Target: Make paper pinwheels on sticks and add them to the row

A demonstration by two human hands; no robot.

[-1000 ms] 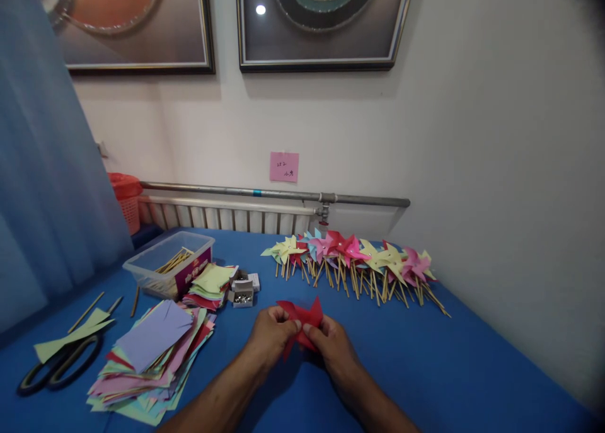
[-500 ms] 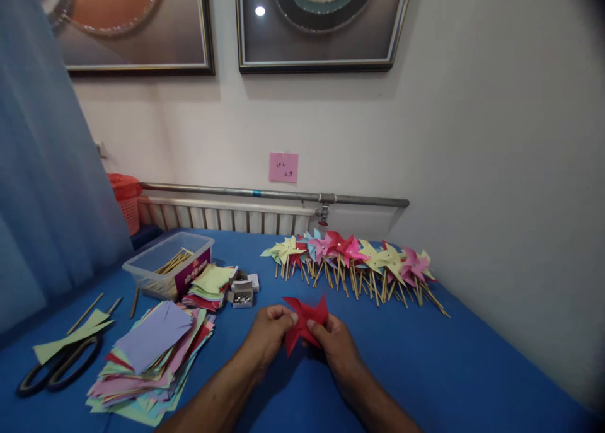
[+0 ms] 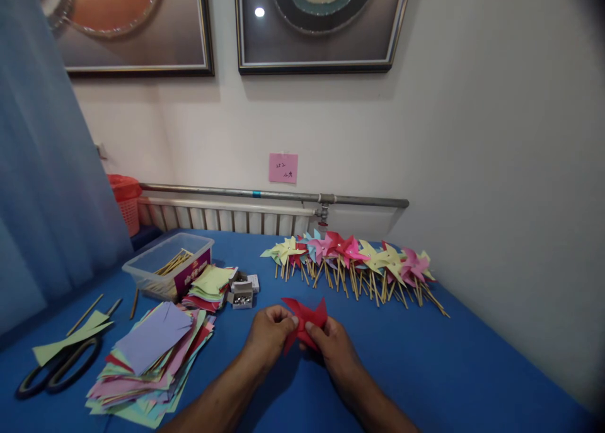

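At far left on a blue-covered table (image 3: 425, 376), pale green paper strips (image 3: 70, 340) lie across black-handled scissors (image 3: 59, 371). Behind, beyond the table's far edge, stands a red plastic lattice basket (image 3: 128, 213) with a red liner over its rim; its contents are hidden. Next comes an open, clear plastic rectangular tub (image 3: 138, 268) with a purple label, holding thin tan wooden sticks (image 3: 174, 261), some leaning against its wall. In front sits a loose stack of coloured paper sheets (image 3: 154, 338), lilac on top. Just right of the tub is a smaller paper stack (image 3: 212, 280), pale yellow-green uppermost. Beside it, two small white card boxes (image 3: 242, 305) stand open, one behind the other, with shiny silver metal pieces inside. At centre, the left hand (image 3: 270, 332) pinches the left side of a red folded-paper pinwheel (image 3: 314, 317), held above the table; the right hand (image 3: 333, 343) grips its right side, thumb on the front. Behind and to the right lies a row of multicoloured paper pinwheels on wooden sticks (image 3: 350, 250)
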